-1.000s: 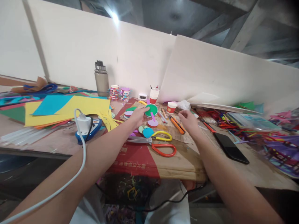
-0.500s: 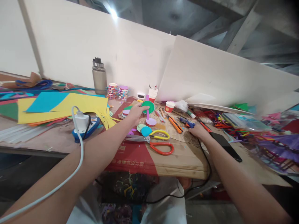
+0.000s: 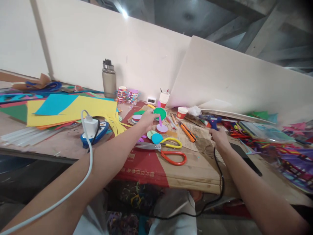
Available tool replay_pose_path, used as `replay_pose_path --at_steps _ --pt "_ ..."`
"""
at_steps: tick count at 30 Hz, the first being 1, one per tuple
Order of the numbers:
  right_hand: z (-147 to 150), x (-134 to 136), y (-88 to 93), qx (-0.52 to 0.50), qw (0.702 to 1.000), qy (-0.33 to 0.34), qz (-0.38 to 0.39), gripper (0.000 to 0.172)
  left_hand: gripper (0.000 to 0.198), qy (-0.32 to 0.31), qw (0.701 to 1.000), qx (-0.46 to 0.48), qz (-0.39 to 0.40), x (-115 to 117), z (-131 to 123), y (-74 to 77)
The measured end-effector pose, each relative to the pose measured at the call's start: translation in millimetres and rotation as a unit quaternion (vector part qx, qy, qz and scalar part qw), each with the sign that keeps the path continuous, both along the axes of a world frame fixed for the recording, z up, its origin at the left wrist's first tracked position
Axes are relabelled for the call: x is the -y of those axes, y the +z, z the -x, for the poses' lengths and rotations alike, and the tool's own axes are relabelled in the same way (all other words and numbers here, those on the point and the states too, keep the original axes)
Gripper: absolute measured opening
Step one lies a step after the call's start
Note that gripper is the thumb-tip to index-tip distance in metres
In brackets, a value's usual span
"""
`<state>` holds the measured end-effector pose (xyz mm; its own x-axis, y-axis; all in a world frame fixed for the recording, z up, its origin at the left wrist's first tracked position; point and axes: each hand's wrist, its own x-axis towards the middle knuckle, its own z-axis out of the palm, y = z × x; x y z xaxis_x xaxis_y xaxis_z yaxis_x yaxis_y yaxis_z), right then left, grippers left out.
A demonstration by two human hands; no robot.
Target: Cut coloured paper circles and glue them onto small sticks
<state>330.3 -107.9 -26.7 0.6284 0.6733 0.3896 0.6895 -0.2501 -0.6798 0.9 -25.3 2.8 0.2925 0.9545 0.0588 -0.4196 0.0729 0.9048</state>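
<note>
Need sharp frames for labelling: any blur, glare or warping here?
Head view: a ceiling lamp flares white at top; the right edge, around the purple papers, is smeared; the white boards bow from the wide lens; the scissors are sharp.

Two scissors (image 3: 146,147), two paper cups (image 3: 164,98), one bottle (image 3: 109,80), one glue gun (image 3: 212,120), one green disc (image 3: 160,113), one phone (image 3: 251,164).

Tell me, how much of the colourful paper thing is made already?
Done, it seems: a green disc sits on a pink stick above a pink base, steadied by the left hand. In hand: the right hand grips a blue glue gun, away from the piece. Left, probably: the cut circles lying loose by the scissors.
</note>
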Motion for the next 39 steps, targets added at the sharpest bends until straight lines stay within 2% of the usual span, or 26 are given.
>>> replay_pose_path --at_steps 1,2,3,5,8,11,14,18,21,26,33,39 --pt "5.5 -0.4 4.5 -0.037 0.999 0.0 -0.026 0.013 0.018 0.002 1.0 -0.001 0.001 -0.2 0.0 -0.3" --pt "12.9 -1.1 10.4 -0.112 0.989 0.007 -0.093 0.02 0.018 0.006 1.0 -0.003 0.002 -0.1 0.0 -0.2" --pt "22.3 -2.0 17.5 -0.181 0.972 0.041 -0.147 0.027 0.017 0.011 1.0 -0.008 0.003 0.1 0.0 0.3" --pt "45.6 -4.5 33.4 -0.264 0.939 0.125 -0.182 0.035 0.016 0.022 1.0 -0.02 0.006 1.0 0.1 2.0" --pt "86.1 -10.5 53.6 -0.313 0.903 0.216 -0.198 0.04 0.016 0.029 0.999 -0.023 -0.001 2.3 0.5 4.1" --pt "122.7 -19.5 60.2 -0.296 0.882 0.298 -0.215 0.039 0.018 0.023 1.0 -0.013 -0.01 2.1 1.3 3.0" --pt "148.1 -27.4 52.1 -0.27 0.879 0.337 -0.202 0.038 0.018 0.024 1.0 0.009 0.004 -0.5 1.8 -0.9" --pt "163.2 -25.4 34.9 -0.237 0.894 0.34 -0.172 0.03 0.015 0.012 1.0 0.025 0.012 -4.1 0.7 -5.8" --pt "164.0 -15.4 30.5 -0.215 0.9 0.349 -0.149 0.024 0.012 0.028 1.0 0.001 0.001 -4.3 -0.7 -7.2" --pt "159.1 -4.7 35.1 -0.197 0.903 0.346 -0.163 0.024 0.014 0.037 0.998 0.001 -0.045 -1.8 0.4 -5.4" --pt "152.0 -9.9 30.9 -0.119 0.923 0.327 -0.161 0.03 0.017 0.014 0.999 0.017 -0.043 1.5 2.6 -0.1" --pt "152.0 -9.3 28.1 -0.03 0.938 0.316 -0.142 0.036 0.018 0.02 0.998 0.025 -0.059 0.5 1.4 -3.0"
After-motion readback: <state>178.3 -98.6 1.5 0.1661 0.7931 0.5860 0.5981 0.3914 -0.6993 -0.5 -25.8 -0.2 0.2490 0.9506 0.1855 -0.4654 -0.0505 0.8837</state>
